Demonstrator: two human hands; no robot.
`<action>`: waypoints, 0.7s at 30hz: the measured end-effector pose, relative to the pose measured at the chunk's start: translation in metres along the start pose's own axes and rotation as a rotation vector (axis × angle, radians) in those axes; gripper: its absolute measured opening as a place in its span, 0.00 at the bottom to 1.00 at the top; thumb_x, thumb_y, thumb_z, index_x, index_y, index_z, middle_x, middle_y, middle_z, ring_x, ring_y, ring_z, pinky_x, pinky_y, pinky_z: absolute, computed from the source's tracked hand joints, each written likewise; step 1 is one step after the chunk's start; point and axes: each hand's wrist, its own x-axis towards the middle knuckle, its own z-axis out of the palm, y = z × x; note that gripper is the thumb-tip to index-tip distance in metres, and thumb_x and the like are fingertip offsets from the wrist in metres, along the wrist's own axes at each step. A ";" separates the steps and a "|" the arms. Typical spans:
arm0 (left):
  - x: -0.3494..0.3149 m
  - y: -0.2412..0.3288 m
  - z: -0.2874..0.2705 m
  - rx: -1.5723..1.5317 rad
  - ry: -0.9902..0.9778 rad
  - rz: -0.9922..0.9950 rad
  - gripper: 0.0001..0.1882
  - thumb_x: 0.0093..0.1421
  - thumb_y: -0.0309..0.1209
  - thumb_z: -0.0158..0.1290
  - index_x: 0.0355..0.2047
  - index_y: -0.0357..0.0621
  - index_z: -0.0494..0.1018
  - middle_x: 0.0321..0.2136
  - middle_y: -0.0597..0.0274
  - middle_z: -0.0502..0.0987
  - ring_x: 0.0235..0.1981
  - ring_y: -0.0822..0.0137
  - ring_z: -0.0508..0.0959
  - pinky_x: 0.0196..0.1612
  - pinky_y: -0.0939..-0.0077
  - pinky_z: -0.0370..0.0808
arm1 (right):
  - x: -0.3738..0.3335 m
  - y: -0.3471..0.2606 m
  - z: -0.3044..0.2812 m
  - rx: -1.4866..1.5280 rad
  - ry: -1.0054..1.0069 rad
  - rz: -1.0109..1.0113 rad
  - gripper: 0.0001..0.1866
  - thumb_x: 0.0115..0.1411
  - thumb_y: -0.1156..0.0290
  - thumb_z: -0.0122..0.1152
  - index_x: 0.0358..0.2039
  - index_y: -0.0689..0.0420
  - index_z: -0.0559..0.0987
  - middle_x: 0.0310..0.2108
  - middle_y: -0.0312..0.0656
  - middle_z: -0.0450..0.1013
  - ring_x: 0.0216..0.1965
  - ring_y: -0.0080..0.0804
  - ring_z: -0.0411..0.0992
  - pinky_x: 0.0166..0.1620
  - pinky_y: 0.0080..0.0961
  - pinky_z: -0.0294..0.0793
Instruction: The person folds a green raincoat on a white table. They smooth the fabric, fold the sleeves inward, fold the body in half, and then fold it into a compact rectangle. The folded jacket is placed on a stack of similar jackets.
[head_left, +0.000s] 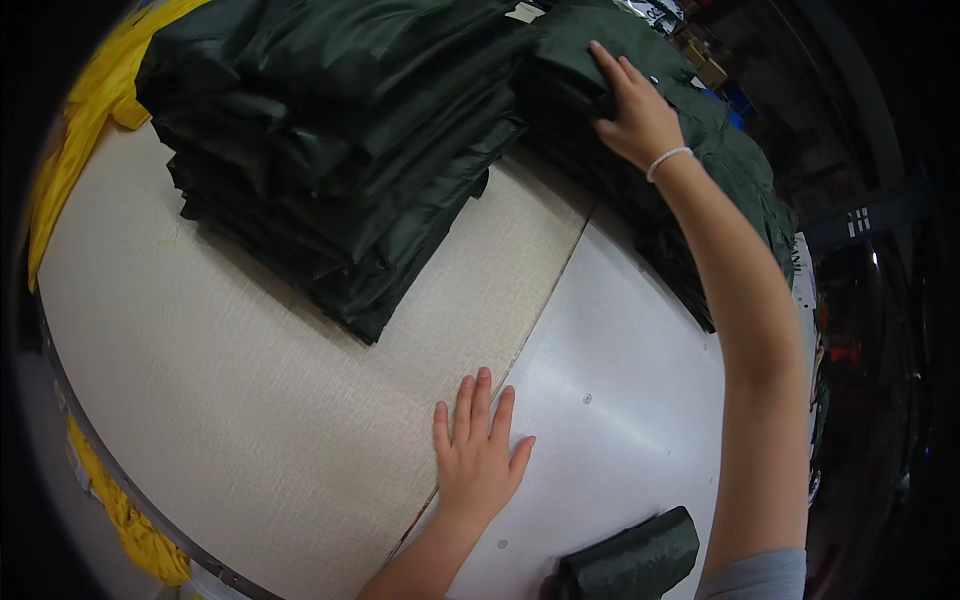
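Note:
My left hand (476,452) lies flat on the table, fingers spread, across the seam between the cream tabletop (270,430) and the smooth silvery panel (600,340). Nothing is in it. My right hand (640,115) reaches far right and rests on a pile of dark green coated fabric (720,150), fingers stretched out; a pale bracelet (668,160) circles that wrist. Left of this pile stands a tall stack of folded dark green, shiny fabric (340,140). A small rolled dark green bundle (635,558) lies near me on the silvery panel.
Yellow fabric (95,110) hangs over the table's far left edge. More yellow fabric (130,510) lies below the near left edge. Behind the green pile at the far right are several boxes and a dark rack (860,220).

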 end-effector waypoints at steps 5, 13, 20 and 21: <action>0.001 0.003 -0.002 -0.009 -0.013 -0.007 0.32 0.53 0.42 0.57 0.55 0.40 0.66 0.63 0.44 0.53 0.65 0.48 0.51 0.63 0.45 0.40 | 0.009 0.018 -0.009 -0.019 -0.043 0.039 0.43 0.45 0.73 0.62 0.63 0.33 0.57 0.57 0.45 0.64 0.53 0.47 0.67 0.50 0.38 0.74; 0.002 0.004 0.001 0.001 0.000 -0.003 0.32 0.52 0.42 0.58 0.55 0.41 0.66 0.63 0.45 0.53 0.65 0.48 0.52 0.63 0.44 0.41 | 0.012 0.007 0.008 -0.063 -0.017 0.065 0.46 0.44 0.72 0.66 0.63 0.38 0.55 0.54 0.48 0.64 0.55 0.47 0.64 0.52 0.39 0.71; -0.002 0.005 -0.006 0.084 -0.008 -0.034 0.32 0.55 0.46 0.54 0.58 0.47 0.63 0.64 0.49 0.52 0.65 0.54 0.51 0.63 0.46 0.45 | 0.001 -0.018 0.006 -0.169 -0.112 0.085 0.49 0.46 0.55 0.68 0.66 0.35 0.51 0.64 0.52 0.51 0.65 0.52 0.50 0.60 0.54 0.55; -0.003 0.004 -0.006 0.093 -0.006 -0.029 0.32 0.56 0.46 0.53 0.58 0.48 0.62 0.64 0.50 0.51 0.65 0.54 0.51 0.63 0.47 0.45 | 0.000 -0.019 0.005 -0.145 -0.155 0.113 0.49 0.46 0.46 0.65 0.66 0.32 0.51 0.66 0.52 0.48 0.67 0.53 0.46 0.62 0.57 0.48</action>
